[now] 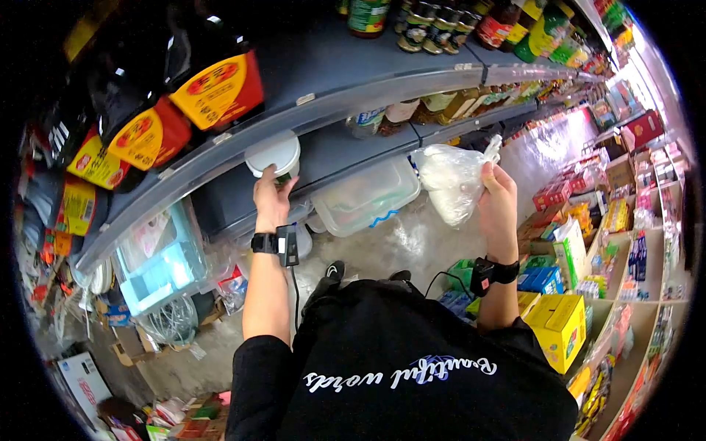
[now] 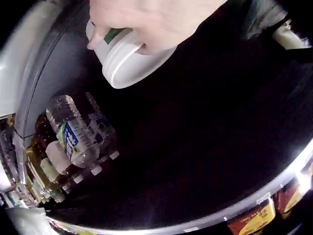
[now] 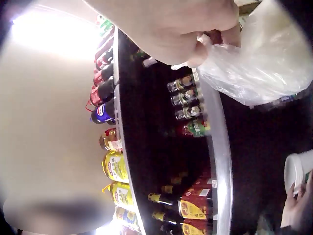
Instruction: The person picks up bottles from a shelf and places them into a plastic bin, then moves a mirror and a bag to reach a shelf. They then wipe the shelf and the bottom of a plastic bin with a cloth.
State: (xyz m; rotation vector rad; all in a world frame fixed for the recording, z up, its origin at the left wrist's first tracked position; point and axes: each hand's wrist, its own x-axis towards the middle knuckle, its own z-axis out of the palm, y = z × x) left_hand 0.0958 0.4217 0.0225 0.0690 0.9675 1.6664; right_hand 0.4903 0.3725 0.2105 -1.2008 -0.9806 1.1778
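Observation:
My left hand grips a round white plastic tub with a green patch on its side, at the lower shelf. In the left wrist view the tub is tilted, with fingers and thumb around its side and rim. At the right, my right hand pinches the gathered neck of a clear plastic bag with something white inside. That bag hangs bulging from the fingers in the right wrist view. Its white contents are blurred by the plastic.
Above the lower shelf, a shelf edge runs across, with dark bottles on top. Clear bottles lie farther along the lower shelf. A lidded clear bin and a light blue bin stand below. A yellow box is at the right.

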